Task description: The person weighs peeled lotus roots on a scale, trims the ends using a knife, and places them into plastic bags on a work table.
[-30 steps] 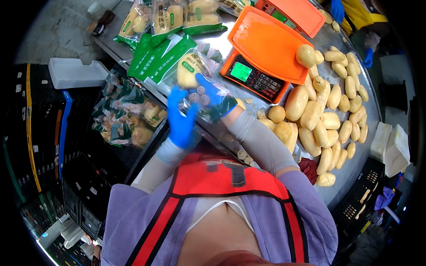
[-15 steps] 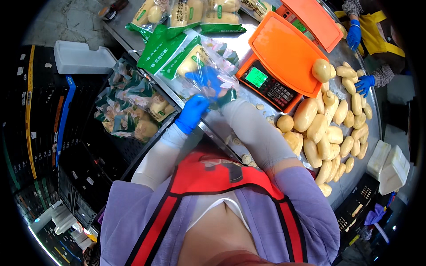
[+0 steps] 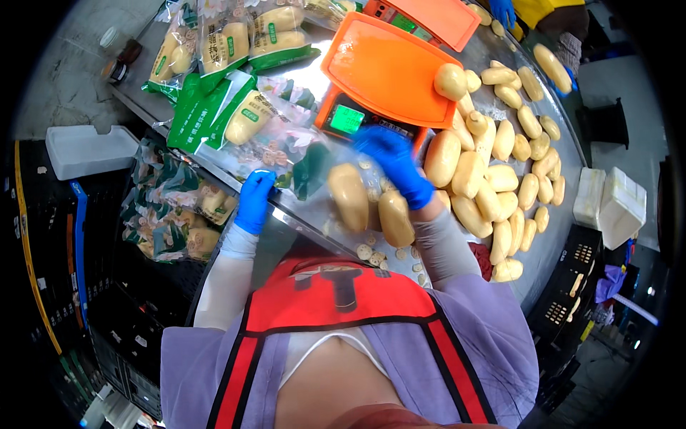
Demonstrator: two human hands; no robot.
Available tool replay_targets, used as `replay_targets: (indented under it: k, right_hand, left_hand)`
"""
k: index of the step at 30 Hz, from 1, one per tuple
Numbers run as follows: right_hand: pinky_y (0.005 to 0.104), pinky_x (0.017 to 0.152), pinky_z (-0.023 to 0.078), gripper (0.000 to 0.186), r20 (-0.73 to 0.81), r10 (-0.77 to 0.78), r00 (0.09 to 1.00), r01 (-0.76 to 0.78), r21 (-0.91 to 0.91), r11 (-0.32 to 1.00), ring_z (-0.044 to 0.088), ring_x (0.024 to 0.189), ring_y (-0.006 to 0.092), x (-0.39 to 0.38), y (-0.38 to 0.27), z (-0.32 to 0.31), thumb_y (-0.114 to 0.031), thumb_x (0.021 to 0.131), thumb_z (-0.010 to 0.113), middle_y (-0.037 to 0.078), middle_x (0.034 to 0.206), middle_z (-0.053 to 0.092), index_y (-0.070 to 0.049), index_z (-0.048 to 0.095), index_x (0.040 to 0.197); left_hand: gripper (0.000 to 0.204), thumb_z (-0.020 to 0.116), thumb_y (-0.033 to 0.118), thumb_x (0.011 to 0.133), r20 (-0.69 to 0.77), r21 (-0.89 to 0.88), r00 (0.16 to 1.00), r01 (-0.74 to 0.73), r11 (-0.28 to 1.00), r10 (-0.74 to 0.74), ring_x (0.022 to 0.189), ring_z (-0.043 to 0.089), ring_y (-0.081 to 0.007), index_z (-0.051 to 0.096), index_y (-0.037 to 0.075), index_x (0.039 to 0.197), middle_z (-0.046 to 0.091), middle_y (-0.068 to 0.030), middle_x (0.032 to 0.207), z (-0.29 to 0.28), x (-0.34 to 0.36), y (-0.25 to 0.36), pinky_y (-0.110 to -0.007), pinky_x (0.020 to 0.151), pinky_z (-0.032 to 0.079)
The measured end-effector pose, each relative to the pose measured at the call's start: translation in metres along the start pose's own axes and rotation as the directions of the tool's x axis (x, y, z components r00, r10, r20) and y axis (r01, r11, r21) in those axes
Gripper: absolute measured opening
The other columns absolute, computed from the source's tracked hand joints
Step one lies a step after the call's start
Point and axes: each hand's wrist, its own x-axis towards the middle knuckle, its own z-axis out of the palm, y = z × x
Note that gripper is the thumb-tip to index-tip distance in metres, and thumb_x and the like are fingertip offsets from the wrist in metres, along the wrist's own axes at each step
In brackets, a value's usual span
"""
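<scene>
My left hand, in a blue glove, is closed at the near edge of the table, its fingertips pinching the lower edge of a clear, flower-printed plastic bag. A pale lotus root section shows inside the bag. My right hand, also blue-gloved, is smeared by motion in front of the orange scale; whether it holds anything is hidden. Just below it lie two peeled lotus root sections, apart from the bag. A pile of lotus roots covers the table to its right.
Filled bags lie at the far left of the metal table. A black crate with more packed bags stands at left, beside a white foam box. Small cut slices litter the near edge. A co-worker's gloved hand shows at far right.
My right hand has come out of the bag and moved right, in front of the scale. Two lotus root sections now show on the table. My view has shifted right.
</scene>
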Motion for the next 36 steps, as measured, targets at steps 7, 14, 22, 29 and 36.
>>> replay_targets:
  k: [7,14,22,29,36]
  right_hand:
    - [0.0362,0.096,0.041,0.063,-0.421,-0.574,0.702,0.032,-0.786,0.617,0.052,0.111,0.0275,0.053,0.019,-0.127,-0.016,0.073,0.074,0.016,0.121,0.053,0.0,0.046,0.127]
    - [0.0397,0.099,0.042,0.057,-0.55,-0.14,0.823,0.136,-0.05,0.99,0.051,0.116,0.0299,0.03,-0.003,-0.126,-0.025,0.085,0.065,0.018,0.128,0.05,-0.001,0.042,0.131]
    - [0.0334,0.086,0.047,0.059,0.128,0.13,0.983,-0.151,0.973,0.177,0.055,0.108,0.0269,-0.039,-0.003,-0.046,-0.054,0.093,0.039,0.011,0.122,0.054,-0.007,0.045,0.129]
    - [0.0341,0.094,0.044,0.052,0.32,0.406,0.856,-0.488,0.758,0.433,0.05,0.115,0.0238,-0.078,-0.027,0.04,-0.019,0.091,0.054,0.011,0.129,0.047,-0.004,0.034,0.136]
    - [0.0348,0.088,0.045,0.047,0.283,0.467,0.837,-0.455,0.836,0.308,0.053,0.106,0.0227,-0.036,0.012,0.11,-0.025,0.091,0.056,0.01,0.119,0.051,-0.007,0.038,0.131]
  left_hand:
    - [0.009,0.056,0.015,0.09,-0.006,0.069,1.0,-0.025,0.997,0.026,0.071,0.045,-0.0053,0.059,0.006,0.091,0.052,0.0033,0.079,0.002,0.004,-0.002,-0.021,0.065,0.039]
    - [0.007,0.056,0.018,0.09,0.016,0.133,0.998,-0.065,0.989,0.063,0.075,0.048,-0.0058,0.057,0.01,0.091,0.052,0.003,0.084,-0.003,0.005,-0.007,-0.021,0.066,0.041]
    - [0.008,0.057,0.018,0.09,-0.022,0.087,0.998,-0.061,0.994,0.063,0.073,0.046,-0.0048,0.056,0.011,0.087,0.051,0.0046,0.08,0.009,0.001,0.0,-0.021,0.065,0.04]
    - [0.007,0.057,0.017,0.088,0.042,0.189,0.988,-0.151,0.97,0.146,0.075,0.048,-0.0062,0.058,0.01,0.086,0.05,0.0041,0.079,-0.007,0.01,-0.01,-0.023,0.067,0.041]
    - [0.006,0.053,0.016,0.087,0.085,-0.231,0.994,0.09,0.969,-0.072,0.073,0.053,-0.0114,0.056,0.01,0.085,0.054,0.0001,0.079,-0.007,0.005,0.006,-0.026,0.067,0.044]
